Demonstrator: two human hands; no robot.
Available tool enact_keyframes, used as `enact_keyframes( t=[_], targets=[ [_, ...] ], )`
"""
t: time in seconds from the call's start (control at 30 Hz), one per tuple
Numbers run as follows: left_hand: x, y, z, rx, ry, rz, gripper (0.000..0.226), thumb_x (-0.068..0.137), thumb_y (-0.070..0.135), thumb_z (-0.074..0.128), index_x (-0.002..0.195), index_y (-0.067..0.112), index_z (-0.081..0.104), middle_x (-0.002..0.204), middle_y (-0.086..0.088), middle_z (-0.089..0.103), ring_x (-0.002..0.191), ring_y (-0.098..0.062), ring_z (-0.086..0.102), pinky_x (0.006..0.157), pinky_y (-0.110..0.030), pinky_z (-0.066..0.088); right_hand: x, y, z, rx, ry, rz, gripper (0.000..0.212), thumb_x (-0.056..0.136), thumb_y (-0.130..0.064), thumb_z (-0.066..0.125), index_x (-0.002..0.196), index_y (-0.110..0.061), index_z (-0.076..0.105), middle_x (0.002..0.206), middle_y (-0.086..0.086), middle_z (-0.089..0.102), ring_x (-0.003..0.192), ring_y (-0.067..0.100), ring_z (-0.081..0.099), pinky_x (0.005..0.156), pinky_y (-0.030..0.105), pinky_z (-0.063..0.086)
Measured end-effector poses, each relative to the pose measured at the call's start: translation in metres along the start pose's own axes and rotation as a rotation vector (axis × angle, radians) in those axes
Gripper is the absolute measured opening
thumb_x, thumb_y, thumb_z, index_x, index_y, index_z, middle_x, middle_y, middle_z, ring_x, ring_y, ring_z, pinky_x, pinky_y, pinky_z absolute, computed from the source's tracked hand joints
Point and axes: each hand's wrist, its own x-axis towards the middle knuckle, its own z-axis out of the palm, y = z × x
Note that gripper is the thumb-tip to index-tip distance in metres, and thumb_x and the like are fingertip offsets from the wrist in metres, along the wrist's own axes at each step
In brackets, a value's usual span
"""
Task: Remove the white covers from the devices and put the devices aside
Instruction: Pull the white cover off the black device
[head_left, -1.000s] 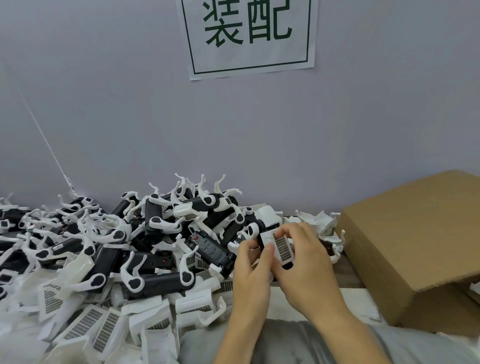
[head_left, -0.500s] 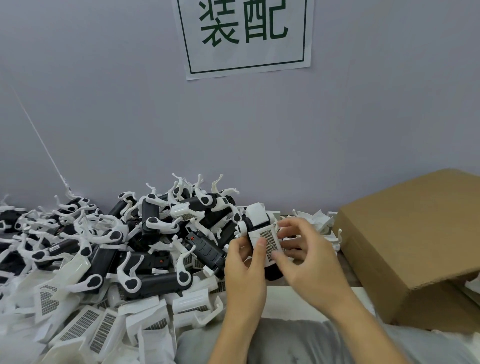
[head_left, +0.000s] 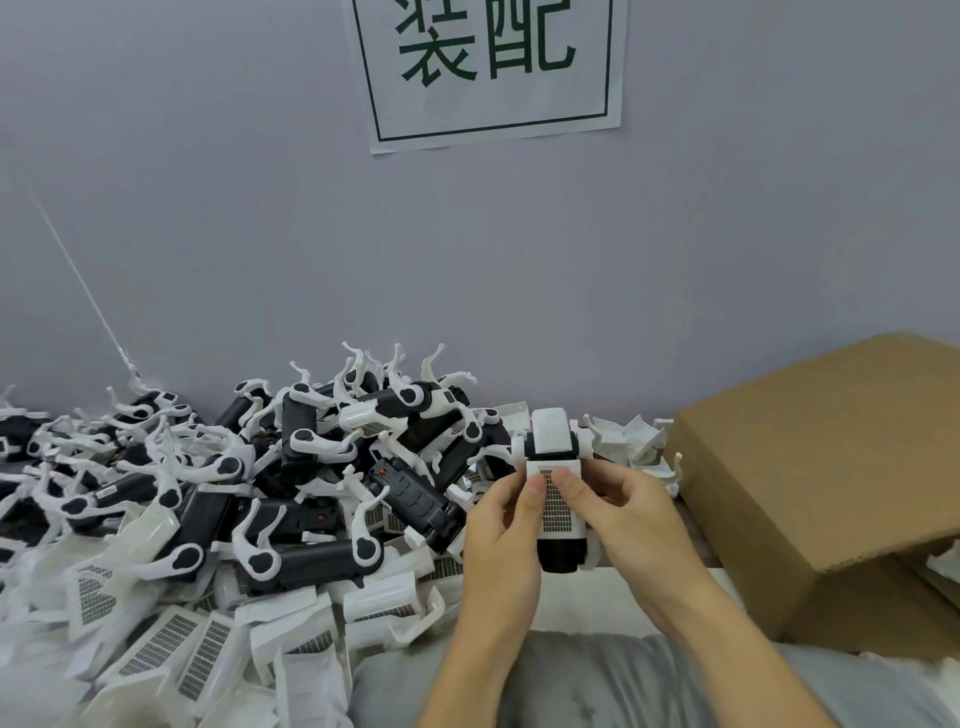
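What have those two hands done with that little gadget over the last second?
Both hands have turned the device so its white cover with the grid label now faces the camera squarely, raised slightly. The left hand and right hand now press their thumbs side by side on the cover, which remains on. The pile of devices, the loose covers and the cardboard box stayed put.
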Motion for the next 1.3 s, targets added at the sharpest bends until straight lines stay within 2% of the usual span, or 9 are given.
enact_keyframes(
  t=[0.17, 0.4, 0.53, 0.67, 0.73, 0.8, 0.87, 1.13, 1.3],
  targets=[
    [0.001, -0.002, -0.001, 0.079, 0.035, -0.009, 0.023, 0.103, 0.016, 0.052, 0.094, 0.009, 0.072, 0.074, 0.003, 0.071, 0.067, -0.002, 0.063, 0.061, -0.018, 0.048, 0.002, 0.004, 0.001, 0.049, 0.026, 0.033, 0.020, 0.096, -0.027, 0.062, 0.095, -0.015, 0.078, 0.090, 0.005, 0.079, 0.084, 0.018, 0.076, 0.063, 0.024, 0.058],
    [0.000, -0.004, -0.001, 0.164, 0.072, -0.014, 0.024, 0.104, 0.020, 0.052, 0.094, 0.009, 0.070, 0.077, 0.002, 0.069, 0.067, -0.003, 0.060, 0.063, -0.019, 0.046, 0.004, 0.011, 0.009, -0.023, 0.152, 0.004, 0.017, 0.095, -0.028, 0.066, 0.092, -0.014, 0.076, 0.086, 0.002, 0.078, 0.084, 0.018, 0.075, 0.076, 0.034, 0.060],
    [0.001, -0.001, -0.001, 0.031, 0.041, -0.125, 0.033, 0.104, 0.027, 0.052, 0.095, 0.003, 0.073, 0.087, -0.016, 0.074, 0.076, -0.016, 0.066, 0.066, -0.027, 0.052, 0.003, 0.011, 0.009, 0.037, 0.128, 0.021, 0.019, 0.094, -0.026, 0.066, 0.092, -0.010, 0.076, 0.088, 0.009, 0.078, 0.087, 0.026, 0.075, 0.081, 0.043, 0.060],
    [0.002, 0.001, 0.000, 0.041, 0.067, -0.140, 0.042, 0.103, 0.029, 0.053, 0.089, -0.007, 0.071, 0.087, -0.028, 0.071, 0.073, -0.024, 0.062, 0.068, -0.039, 0.053, 0.001, 0.012, 0.010, 0.041, 0.070, 0.019, 0.017, 0.096, -0.022, 0.064, 0.092, -0.013, 0.079, 0.088, 0.007, 0.078, 0.086, 0.023, 0.075, 0.075, 0.032, 0.061],
    [0.004, -0.001, -0.002, 0.090, 0.106, -0.129, 0.037, 0.103, 0.028, 0.055, 0.086, -0.001, 0.069, 0.076, -0.018, 0.069, 0.071, -0.023, 0.061, 0.071, -0.047, 0.052, 0.002, 0.013, 0.012, -0.032, 0.075, 0.000, 0.018, 0.097, -0.020, 0.063, 0.089, -0.014, 0.078, 0.085, 0.004, 0.078, 0.084, 0.019, 0.075, 0.071, 0.027, 0.060],
    [0.003, -0.001, -0.003, 0.122, 0.124, -0.104, 0.030, 0.102, 0.027, 0.056, 0.085, 0.004, 0.067, 0.072, -0.006, 0.066, 0.068, -0.016, 0.059, 0.065, -0.039, 0.050, 0.003, 0.015, 0.014, -0.087, 0.113, -0.007, 0.020, 0.098, -0.018, 0.062, 0.086, -0.017, 0.077, 0.082, -0.001, 0.078, 0.080, 0.015, 0.075, 0.067, 0.023, 0.058],
    [0.003, 0.000, -0.002, 0.131, 0.129, -0.082, 0.027, 0.101, 0.026, 0.057, 0.085, 0.005, 0.066, 0.074, -0.008, 0.066, 0.067, -0.015, 0.058, 0.062, -0.032, 0.048, 0.003, 0.016, 0.014, -0.101, 0.139, -0.015, 0.021, 0.098, -0.017, 0.062, 0.083, -0.020, 0.076, 0.079, -0.003, 0.078, 0.076, 0.012, 0.074, 0.065, 0.022, 0.058],
    [0.003, -0.001, -0.001, -0.030, 0.064, -0.172, 0.024, 0.101, 0.023, 0.058, 0.098, 0.006, 0.075, 0.094, -0.013, 0.077, 0.087, -0.023, 0.072, 0.082, -0.039, 0.056, 0.005, 0.017, 0.012, 0.063, 0.103, 0.047, 0.025, 0.100, -0.025, 0.058, 0.097, -0.012, 0.078, 0.090, 0.008, 0.078, 0.088, 0.022, 0.076, 0.078, 0.037, 0.060],
    [0.003, -0.003, -0.003, 0.142, 0.062, -0.098, 0.020, 0.102, 0.018, 0.057, 0.103, 0.010, 0.075, 0.092, -0.005, 0.076, 0.090, -0.019, 0.071, 0.081, -0.032, 0.056, 0.004, 0.015, 0.002, 0.059, -0.024, 0.083, 0.021, 0.100, -0.011, 0.056, 0.109, -0.013, 0.075, 0.099, 0.006, 0.078, 0.095, 0.020, 0.075, 0.077, 0.027, 0.057]
  ],
)
